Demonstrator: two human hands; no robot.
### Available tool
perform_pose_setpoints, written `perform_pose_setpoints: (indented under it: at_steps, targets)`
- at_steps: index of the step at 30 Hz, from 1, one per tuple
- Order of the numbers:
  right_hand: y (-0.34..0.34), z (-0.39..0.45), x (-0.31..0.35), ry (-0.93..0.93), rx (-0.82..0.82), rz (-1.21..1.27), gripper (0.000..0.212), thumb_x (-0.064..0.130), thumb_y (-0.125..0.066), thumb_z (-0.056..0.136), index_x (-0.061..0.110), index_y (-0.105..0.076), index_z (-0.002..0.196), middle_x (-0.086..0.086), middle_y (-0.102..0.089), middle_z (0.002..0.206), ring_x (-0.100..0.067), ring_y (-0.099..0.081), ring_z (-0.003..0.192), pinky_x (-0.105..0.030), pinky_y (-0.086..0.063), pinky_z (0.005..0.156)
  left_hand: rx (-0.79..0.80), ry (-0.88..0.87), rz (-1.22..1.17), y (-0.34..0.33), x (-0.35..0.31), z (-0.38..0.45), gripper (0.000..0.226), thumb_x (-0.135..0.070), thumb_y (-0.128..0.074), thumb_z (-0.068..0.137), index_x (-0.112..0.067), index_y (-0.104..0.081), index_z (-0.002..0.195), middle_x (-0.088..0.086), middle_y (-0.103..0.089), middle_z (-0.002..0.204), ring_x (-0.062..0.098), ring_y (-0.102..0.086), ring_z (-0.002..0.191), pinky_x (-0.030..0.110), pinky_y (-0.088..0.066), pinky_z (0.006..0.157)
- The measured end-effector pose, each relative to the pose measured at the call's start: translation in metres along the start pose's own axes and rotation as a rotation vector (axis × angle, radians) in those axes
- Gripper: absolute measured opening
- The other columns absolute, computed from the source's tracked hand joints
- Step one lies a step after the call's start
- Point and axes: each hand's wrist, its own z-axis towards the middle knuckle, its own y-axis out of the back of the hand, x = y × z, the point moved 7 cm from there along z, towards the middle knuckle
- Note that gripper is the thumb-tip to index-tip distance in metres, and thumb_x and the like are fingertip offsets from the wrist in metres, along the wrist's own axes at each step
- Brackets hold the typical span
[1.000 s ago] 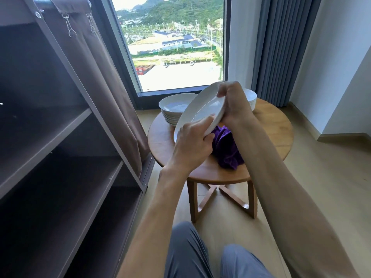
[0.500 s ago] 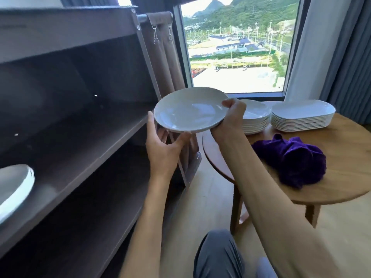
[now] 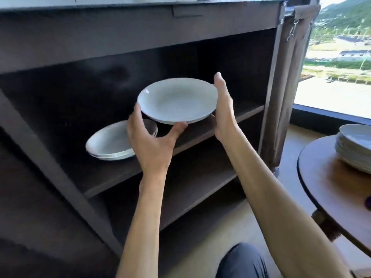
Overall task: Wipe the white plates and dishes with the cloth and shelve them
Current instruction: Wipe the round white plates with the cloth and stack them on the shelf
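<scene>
Plate in the air at the shelf mouth, a hand at each side of it.

Stacked plates sit on the middle shelf toward its front edge. Left hand has its thumb under the near rim of the carried plate and its fingers curled up the left rim. Plate is roughly level, above and right of the stack. Right hand lies along the right rim with straight fingers, pressing rather than gripping. Risk, as I judge it: that flat palm gives little hold, so a tilt could slide the plate off, or lowering it off-centre could knock the stack toward the edge. More plates wait on the bench at far right.
</scene>
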Motion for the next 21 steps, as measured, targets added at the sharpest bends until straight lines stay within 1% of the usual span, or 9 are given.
perform_pose_setpoints:
  at_steps: [3,4,5,7,9,12,17,20,21]
  targets:
    - [-0.042,0.004,-0.015,-0.011,0.114,-0.058,0.071,0.08,-0.053,0.077,0.025,-0.073,0.117,0.006,-0.077,0.111,-0.014,-0.068,0.112,-0.045,-0.044,0.112,-0.058,0.0,0.132,0.041,0.01,0.004,0.114,-0.077,-0.08,0.062,-0.037,-0.03,0.157,-0.019,-0.037,0.156,-0.004,-0.024,0.146,0.021,-0.025,0.116]
    - [-0.056,0.005,-0.021,-0.021,0.156,-0.064,0.069,0.08,-0.054,0.077,0.027,-0.074,0.115,0.008,-0.077,0.109,-0.012,-0.068,0.112,-0.044,-0.043,0.112,-0.082,0.011,0.171,0.054,0.014,0.005,0.114,-0.077,-0.08,0.062,-0.039,-0.028,0.157,-0.017,-0.038,0.157,-0.009,-0.021,0.142,0.022,-0.026,0.114]
    - [-0.069,0.005,-0.028,-0.033,0.198,-0.068,0.069,0.082,-0.055,0.076,0.029,-0.074,0.115,0.01,-0.077,0.11,-0.01,-0.067,0.113,-0.043,-0.043,0.112,-0.106,0.019,0.21,0.067,0.016,0.005,0.114,-0.077,-0.08,0.063,-0.04,-0.028,0.157,-0.017,-0.039,0.156,-0.012,-0.021,0.138,0.018,-0.024,0.11]
    - [-0.093,0.005,-0.043,-0.068,0.276,-0.079,0.072,0.086,-0.056,0.072,0.031,-0.073,0.116,0.013,-0.076,0.112,-0.007,-0.065,0.116,-0.042,-0.04,0.113,-0.143,0.032,0.274,0.086,0.018,0.007,0.114,-0.077,-0.08,0.064,-0.037,-0.029,0.158,-0.018,-0.041,0.154,-0.006,-0.024,0.135,0.007,-0.02,0.101]
    - [-0.112,0.005,-0.057,-0.104,0.335,-0.078,0.074,0.087,-0.057,0.07,0.033,-0.073,0.117,0.016,-0.075,0.112,-0.005,-0.064,0.115,-0.039,-0.041,0.11,-0.159,0.036,0.332,0.099,0.019,0.011,0.113,-0.072,-0.081,0.066,-0.032,-0.031,0.159,-0.015,-0.043,0.155,0.0,-0.027,0.137,0.004,-0.02,0.099]
    - [-0.129,0.004,-0.073,-0.139,0.377,-0.055,0.07,0.082,-0.061,0.069,0.033,-0.072,0.118,0.018,-0.076,0.109,-0.002,-0.065,0.112,-0.031,-0.043,0.1,-0.135,0.05,0.415,0.11,0.024,0.018,0.106,-0.059,-0.085,0.07,-0.03,-0.035,0.159,-0.007,-0.047,0.154,0.01,-0.033,0.143,0.016,-0.026,0.105]
    - [-0.138,0.012,-0.095,-0.13,0.407,-0.049,0.07,0.069,-0.071,0.074,0.026,-0.066,0.13,0.009,-0.073,0.121,-0.006,-0.064,0.117,-0.031,-0.043,0.109,-0.081,0.132,0.436,0.113,0.044,0.02,0.103,-0.052,-0.086,0.073,-0.036,-0.032,0.16,-0.003,-0.044,0.158,0.013,-0.033,0.146,0.019,-0.023,0.107]
    - [-0.138,0.018,-0.101,-0.143,0.405,-0.087,0.083,0.068,-0.07,0.079,0.02,-0.055,0.144,0.004,-0.062,0.14,-0.012,-0.054,0.131,-0.034,-0.038,0.115,-0.069,0.186,0.433,0.111,0.055,0.018,0.102,-0.055,-0.084,0.075,-0.04,-0.029,0.16,-0.005,-0.041,0.16,0.015,-0.03,0.149,0.024,-0.024,0.11]
    - [-0.139,0.019,-0.103,-0.144,0.406,-0.107,0.085,0.067,-0.07,0.08,0.019,-0.051,0.147,0.003,-0.06,0.142,-0.013,-0.051,0.132,-0.033,-0.038,0.113,-0.067,0.205,0.429,0.112,0.058,0.017,0.102,-0.056,-0.083,0.075,-0.042,-0.028,0.16,-0.007,-0.039,0.161,0.015,-0.029,0.149,0.025,-0.024,0.11]
